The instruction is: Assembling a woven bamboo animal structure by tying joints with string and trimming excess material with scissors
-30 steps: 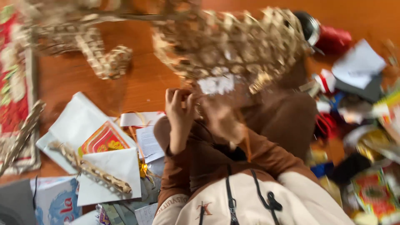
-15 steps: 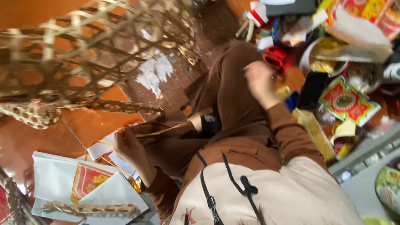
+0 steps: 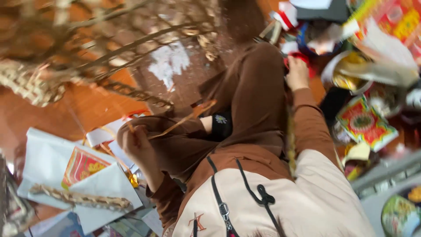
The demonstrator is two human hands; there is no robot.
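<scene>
Item: thin tan strip (image 3: 182, 119), a flat, reed-like sliver. Location: it runs from your left hand (image 3: 136, 142) up and across your bent knee toward the black sock with a small flower (image 3: 221, 124). Your left fingers are closed together, pinching the strip's near end.

Handling, as a judgement: very light, springy, likely to crease or split if bent sharply. Take it near the end, flat between thumb and forefinger. The far tip hangs free and will whip about.

Your right hand (image 3: 298, 72) is stretched out to the clutter on the floor at your right, resting at a small red object (image 3: 298, 58). Its fingers are blurred, so you cannot tell whether they are clamped or apart.

Containers: a round open tin (image 3: 346, 78) lies just beside that hand, with something yellowish inside; the contents are too blurred to name. A large openwork woven frame (image 3: 87, 39) stands at the far left of the floor; nothing can be seen inside it.

Other stock on the floor: white paper sheets (image 3: 44, 158) at your left, carrying a plaited strip (image 3: 81, 198) and a red-and-yellow printed sheet (image 3: 81, 166). A second red printed packet (image 3: 362, 123) lies at your right.
</scene>
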